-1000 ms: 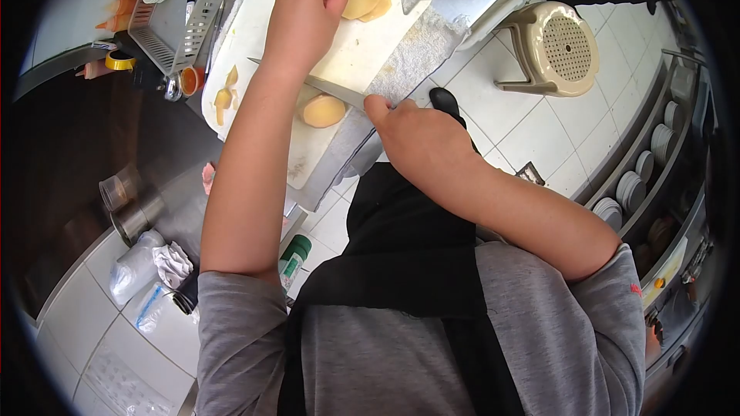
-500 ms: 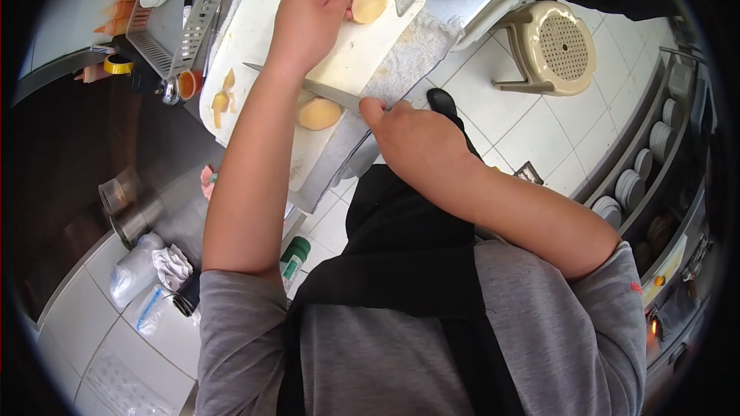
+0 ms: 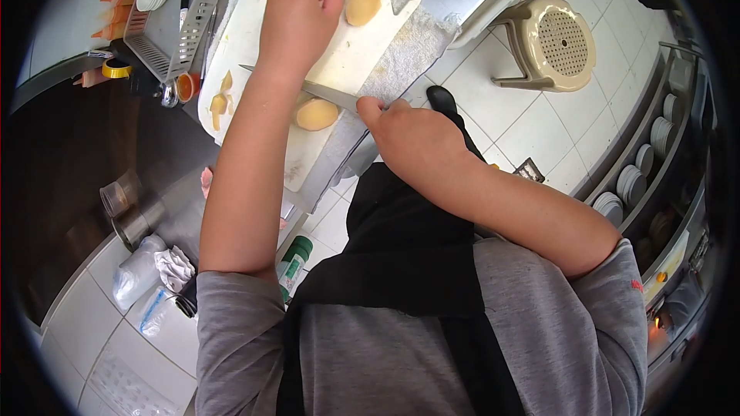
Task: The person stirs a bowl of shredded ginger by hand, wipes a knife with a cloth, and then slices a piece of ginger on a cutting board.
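Note:
My right hand (image 3: 412, 131) grips a knife (image 3: 331, 95), its blade lying low over the white cutting board (image 3: 356, 54) and passing behind my left forearm. Just below the blade rests a pale yellow peeled potato piece (image 3: 317, 115). A second potato piece (image 3: 362, 8) sits near the board's handle hole, a little to the right of my left hand (image 3: 302, 11). That hand is off the piece, its fingers loosely bent and apart, with nothing visible in them. Peel scraps (image 3: 220, 102) are scattered at the board's left side.
A white towel (image 3: 412, 50) lies under the board. At the upper left stands a grey basket (image 3: 173, 35) with a marker in it, beside orange-tipped bottles (image 3: 116, 11). A beige stool (image 3: 559, 45) is on the tiled floor, right; stacked plates (image 3: 632, 182) line a shelf.
My left hand has let go of the upper potato piece and moved up and left from it. The piece now lies on the board. My right hand and the knife are nearly still.

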A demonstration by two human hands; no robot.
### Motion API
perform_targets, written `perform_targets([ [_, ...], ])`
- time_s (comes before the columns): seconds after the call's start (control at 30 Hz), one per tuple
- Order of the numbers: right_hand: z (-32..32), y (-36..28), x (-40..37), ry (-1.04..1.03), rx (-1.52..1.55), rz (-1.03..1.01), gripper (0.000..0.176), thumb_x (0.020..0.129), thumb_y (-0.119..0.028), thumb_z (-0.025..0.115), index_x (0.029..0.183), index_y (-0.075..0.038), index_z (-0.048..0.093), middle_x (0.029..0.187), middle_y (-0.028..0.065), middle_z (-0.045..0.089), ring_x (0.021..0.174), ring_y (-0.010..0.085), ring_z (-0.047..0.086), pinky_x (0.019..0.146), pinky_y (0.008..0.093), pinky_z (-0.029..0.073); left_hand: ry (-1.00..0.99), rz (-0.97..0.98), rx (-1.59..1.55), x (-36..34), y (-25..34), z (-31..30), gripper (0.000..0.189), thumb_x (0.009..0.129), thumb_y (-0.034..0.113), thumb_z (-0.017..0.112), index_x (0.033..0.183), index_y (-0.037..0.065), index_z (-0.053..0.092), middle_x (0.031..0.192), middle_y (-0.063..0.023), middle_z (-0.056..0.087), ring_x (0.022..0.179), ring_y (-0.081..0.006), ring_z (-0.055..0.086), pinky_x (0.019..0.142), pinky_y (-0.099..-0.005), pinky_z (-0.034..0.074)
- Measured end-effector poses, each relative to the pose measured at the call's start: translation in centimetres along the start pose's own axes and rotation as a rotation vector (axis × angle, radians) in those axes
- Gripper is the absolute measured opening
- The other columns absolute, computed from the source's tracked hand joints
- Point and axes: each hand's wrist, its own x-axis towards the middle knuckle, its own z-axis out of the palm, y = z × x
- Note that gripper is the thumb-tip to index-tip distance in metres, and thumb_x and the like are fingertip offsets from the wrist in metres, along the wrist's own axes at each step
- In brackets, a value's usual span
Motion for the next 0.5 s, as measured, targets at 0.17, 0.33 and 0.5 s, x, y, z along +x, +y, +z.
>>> perform_targets([
  [0.17,0.0,0.0,0.0,-0.006,-0.002,-0.011,0.021,0.09,-0.007,0.056,0.11,-0.003,0.05,0.073,0.0108,0.065,0.061,0.0245,0.071,0.047,0.0329,0.055,-0.196,-0.06,-0.028,-0.4,2.0,-2.4,0.02,0.098,0.007,0.057,0.117,0.002,0.057,0.093,-0.0054,0.071,0.089,-0.0149,0.067,0.084,-0.0271,0.051],
  [0.33,0.0,0.0,0.0,0.002,0.017,-0.012,0.021,0.09,-0.007,0.055,0.11,-0.003,0.05,0.074,0.0113,0.065,0.061,0.0249,0.071,0.047,0.0331,0.055,-0.362,-0.045,-0.105,0.1,-0.1,-1.3,0.019,0.099,0.008,0.055,0.117,0.001,0.055,0.092,-0.0067,0.07,0.093,-0.0154,0.066,0.089,-0.0282,0.049],
  [0.5,0.0,0.0,-0.1,-0.012,0.008,-0.005,0.021,0.09,-0.008,0.055,0.11,-0.003,0.05,0.074,0.0112,0.065,0.061,0.0247,0.071,0.047,0.0333,0.055,-0.318,-0.091,-0.096,0.4,-0.2,0.2,0.018,0.098,0.011,0.058,0.113,0.001,0.055,0.089,-0.0087,0.069,0.09,-0.018,0.067,0.085,-0.0298,0.05],
])
